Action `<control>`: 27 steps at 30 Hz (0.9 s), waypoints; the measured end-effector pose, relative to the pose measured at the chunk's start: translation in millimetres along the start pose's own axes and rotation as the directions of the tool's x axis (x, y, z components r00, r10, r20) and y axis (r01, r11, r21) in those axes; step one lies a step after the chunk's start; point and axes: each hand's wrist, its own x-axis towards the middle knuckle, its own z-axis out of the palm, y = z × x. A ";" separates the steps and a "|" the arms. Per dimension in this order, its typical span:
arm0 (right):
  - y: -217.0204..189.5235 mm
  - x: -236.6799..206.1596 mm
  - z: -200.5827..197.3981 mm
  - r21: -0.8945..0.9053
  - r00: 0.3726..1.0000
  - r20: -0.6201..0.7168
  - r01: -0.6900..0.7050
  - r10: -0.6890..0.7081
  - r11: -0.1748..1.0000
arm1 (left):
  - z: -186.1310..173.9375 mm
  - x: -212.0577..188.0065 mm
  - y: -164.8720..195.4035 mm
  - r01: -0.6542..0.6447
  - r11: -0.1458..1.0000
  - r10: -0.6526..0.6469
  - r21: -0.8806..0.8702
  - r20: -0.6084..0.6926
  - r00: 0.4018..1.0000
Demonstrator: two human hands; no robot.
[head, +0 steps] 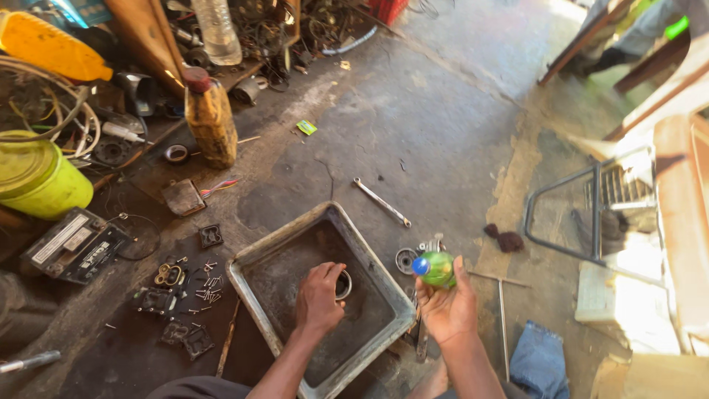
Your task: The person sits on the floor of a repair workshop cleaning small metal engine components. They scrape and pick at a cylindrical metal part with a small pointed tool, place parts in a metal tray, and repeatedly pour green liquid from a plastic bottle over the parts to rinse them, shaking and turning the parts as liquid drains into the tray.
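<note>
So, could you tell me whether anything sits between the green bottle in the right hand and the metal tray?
Nothing visible does. The right hand holds the green bottle just outside the metal tray, past its right rim. Inside, the left hand rests on a metal ring.

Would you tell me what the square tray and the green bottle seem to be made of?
The square tray looks like sheet metal: dull grey, grimy, with a folded rim. The green bottle in the right hand seems to be translucent, glossy plastic with a blue cap. The left hand rests inside the tray.
</note>
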 end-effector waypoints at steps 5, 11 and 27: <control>5.8 -6.5 4.0 0.108 0.999 -0.033 0.014 -0.011 0.994 | -5.6 -4.8 -13.0 0.037 0.995 -0.044 0.095 0.072 0.996; 16.3 -13.2 21.9 0.250 0.999 0.023 0.019 -0.026 0.968 | -26.2 -4.3 3.8 -0.114 0.965 0.107 0.234 0.042 0.993; -56.2 -19.1 9.3 0.577 0.944 -0.206 0.331 -0.259 0.747 | 208.3 195.6 192.7 -0.650 0.754 0.636 -0.089 0.342 0.691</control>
